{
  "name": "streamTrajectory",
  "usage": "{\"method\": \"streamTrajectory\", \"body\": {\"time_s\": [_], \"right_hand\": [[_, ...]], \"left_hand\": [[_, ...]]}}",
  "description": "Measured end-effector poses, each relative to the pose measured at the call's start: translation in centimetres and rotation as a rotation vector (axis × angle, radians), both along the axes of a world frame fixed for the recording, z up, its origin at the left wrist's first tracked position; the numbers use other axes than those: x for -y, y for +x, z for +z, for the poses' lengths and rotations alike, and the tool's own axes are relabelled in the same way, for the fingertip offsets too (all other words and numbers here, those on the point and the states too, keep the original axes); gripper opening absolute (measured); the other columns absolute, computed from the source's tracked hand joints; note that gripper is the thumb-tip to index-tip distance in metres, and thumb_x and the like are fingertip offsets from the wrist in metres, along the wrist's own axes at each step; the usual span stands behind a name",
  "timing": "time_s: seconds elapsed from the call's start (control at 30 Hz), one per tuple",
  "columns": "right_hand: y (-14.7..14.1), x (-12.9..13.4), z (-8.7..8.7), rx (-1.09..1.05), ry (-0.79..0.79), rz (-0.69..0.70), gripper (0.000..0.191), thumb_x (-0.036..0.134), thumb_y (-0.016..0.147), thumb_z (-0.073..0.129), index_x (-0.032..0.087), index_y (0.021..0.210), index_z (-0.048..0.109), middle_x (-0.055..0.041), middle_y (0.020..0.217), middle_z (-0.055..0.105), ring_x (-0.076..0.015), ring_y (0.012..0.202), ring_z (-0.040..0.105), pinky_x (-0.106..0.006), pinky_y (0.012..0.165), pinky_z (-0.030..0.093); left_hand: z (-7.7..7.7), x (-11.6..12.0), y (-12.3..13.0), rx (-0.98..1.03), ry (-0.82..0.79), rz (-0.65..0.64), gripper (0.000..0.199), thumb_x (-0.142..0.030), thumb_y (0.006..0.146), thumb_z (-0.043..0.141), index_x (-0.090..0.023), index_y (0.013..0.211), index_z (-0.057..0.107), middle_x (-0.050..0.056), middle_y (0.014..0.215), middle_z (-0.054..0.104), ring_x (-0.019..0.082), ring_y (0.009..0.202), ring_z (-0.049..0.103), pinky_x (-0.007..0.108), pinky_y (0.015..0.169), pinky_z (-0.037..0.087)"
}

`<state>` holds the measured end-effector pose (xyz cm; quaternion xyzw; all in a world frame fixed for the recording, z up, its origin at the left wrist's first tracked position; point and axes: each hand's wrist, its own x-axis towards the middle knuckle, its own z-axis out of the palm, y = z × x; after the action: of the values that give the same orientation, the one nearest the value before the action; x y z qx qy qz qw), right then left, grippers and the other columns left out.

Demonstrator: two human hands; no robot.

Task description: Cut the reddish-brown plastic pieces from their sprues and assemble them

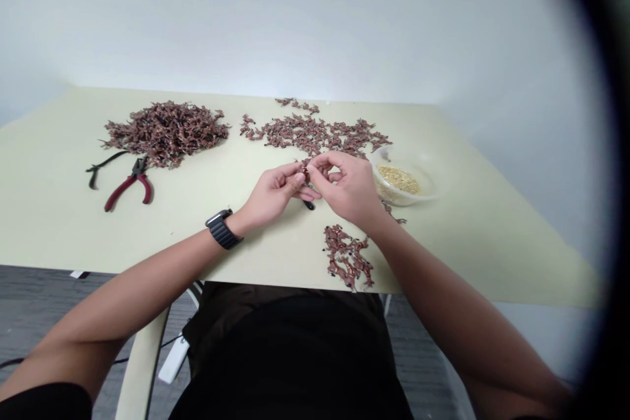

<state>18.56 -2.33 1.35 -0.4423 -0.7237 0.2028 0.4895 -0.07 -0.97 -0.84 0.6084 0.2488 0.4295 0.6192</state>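
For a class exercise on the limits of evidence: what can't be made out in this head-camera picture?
Head view:
The small piece between the left hand and right hand: fingers hide most of it.
The black object below them: the hands partly hide it.
The pale grains in the plastic bowl: too small to identify.
The brown heap: pieces too small and tangled to separate.

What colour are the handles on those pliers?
Dark red handles, best seen in the head view.

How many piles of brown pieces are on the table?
3: a dense heap at the far left, a looser spread at the far centre, and a small patch near the front edge of the table. Other pieces may be hidden.
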Motion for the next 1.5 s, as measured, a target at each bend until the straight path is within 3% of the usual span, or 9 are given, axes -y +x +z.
{"method": "streamTrajectory", "body": {"time_s": [0.33, 0.57, 0.8, 0.9, 1.0, 1.17, 1.37, 1.5], "right_hand": [[-0.1, -0.1, 0.0, 0.07, 0.06, -0.021, 0.009, 0.026, 0.095, 0.068, 0.021, 0.089, 0.074, -0.0035, 0.079, 0.071, -0.0186, 0.073, 0.062, -0.034, 0.069, 0.05], [-0.2, -0.3, -0.1, 0.119, 0.183, -0.068, 0.009, 0.021, 0.094, 0.066, 0.021, 0.087, 0.07, -0.0028, 0.079, 0.069, -0.0179, 0.072, 0.062, -0.033, 0.072, 0.051], [-0.5, 0.0, -0.5, 0.198, 0.297, -0.07, 0.013, 0.02, 0.099, 0.059, 0.021, 0.088, 0.067, -0.0042, 0.08, 0.067, -0.0183, 0.075, 0.062, -0.034, 0.074, 0.051], [-0.8, 0.1, -0.5, 0.11, 0.189, -0.057, 0.012, 0.023, 0.098, 0.062, 0.021, 0.088, 0.069, -0.005, 0.084, 0.07, -0.0186, 0.076, 0.064, -0.034, 0.073, 0.053], [-0.8, 0.1, -0.2, -0.087, -0.051, -0.004, 0.012, 0.029, 0.096, 0.067, 0.021, 0.089, 0.071, -0.0034, 0.081, 0.072, -0.0166, 0.068, 0.065, -0.032, 0.065, 0.054], [0.0, -0.5, 0.4, -0.293, -0.353, 0.154, 0.022, 0.041, 0.091, 0.077, 0.019, 0.087, 0.074, -0.0027, 0.079, 0.073, -0.0124, 0.054, 0.061, -0.029, 0.054, 0.051], [0.4, -0.7, 0.7, -0.346, -0.434, 0.19, 0.024, 0.042, 0.087, 0.083, 0.02, 0.085, 0.075, -0.0037, 0.084, 0.075, -0.0116, 0.056, 0.061, -0.028, 0.053, 0.051], [0.3, -0.8, 0.6, -0.381, -0.464, 0.185, 0.025, 0.041, 0.085, 0.086, 0.019, 0.081, 0.074, -0.0028, 0.08, 0.072, -0.0109, 0.055, 0.058, -0.027, 0.051, 0.049]], "left_hand": [[-0.3, 0.1, 0.1, -0.059, 0.064, 0.041, 0.049, -0.052, 0.102, 0.069, -0.011, 0.129, 0.072, 0.016, 0.12, 0.079, 0.022, 0.096, 0.081, 0.035, 0.09, 0.068], [-0.7, 0.4, 0.1, -0.081, 0.169, 0.109, 0.049, -0.049, 0.106, 0.061, -0.017, 0.141, 0.07, 0.014, 0.137, 0.073, 0.026, 0.114, 0.076, 0.043, 0.103, 0.065], [-1.4, 0.0, -0.5, -0.232, 0.326, 0.236, 0.05, -0.051, 0.104, 0.064, -0.018, 0.141, 0.073, 0.011, 0.133, 0.077, 0.027, 0.118, 0.075, 0.044, 0.106, 0.062], [-1.5, -0.2, -1.0, -0.321, 0.436, 0.298, 0.047, -0.046, 0.104, 0.065, -0.019, 0.142, 0.072, 0.012, 0.128, 0.079, 0.027, 0.111, 0.078, 0.042, 0.103, 0.063], [-1.5, -0.3, -1.1, -0.372, 0.501, 0.332, 0.044, -0.04, 0.105, 0.065, -0.02, 0.143, 0.072, 0.01, 0.124, 0.081, 0.025, 0.104, 0.08, 0.04, 0.1, 0.063], [-1.2, -0.3, -1.1, -0.375, 0.481, 0.317, 0.046, -0.041, 0.105, 0.064, -0.021, 0.146, 0.07, 0.009, 0.126, 0.08, 0.025, 0.11, 0.079, 0.039, 0.102, 0.062], [-1.1, -0.1, -1.0, -0.333, 0.395, 0.28, 0.051, -0.045, 0.105, 0.064, -0.021, 0.149, 0.067, 0.01, 0.125, 0.081, 0.024, 0.109, 0.079, 0.04, 0.101, 0.063], [-0.9, 0.0, -1.1, -0.403, 0.556, 0.333, 0.043, -0.04, 0.105, 0.064, -0.021, 0.142, 0.072, 0.012, 0.128, 0.079, 0.025, 0.111, 0.078, 0.039, 0.104, 0.061]]}}
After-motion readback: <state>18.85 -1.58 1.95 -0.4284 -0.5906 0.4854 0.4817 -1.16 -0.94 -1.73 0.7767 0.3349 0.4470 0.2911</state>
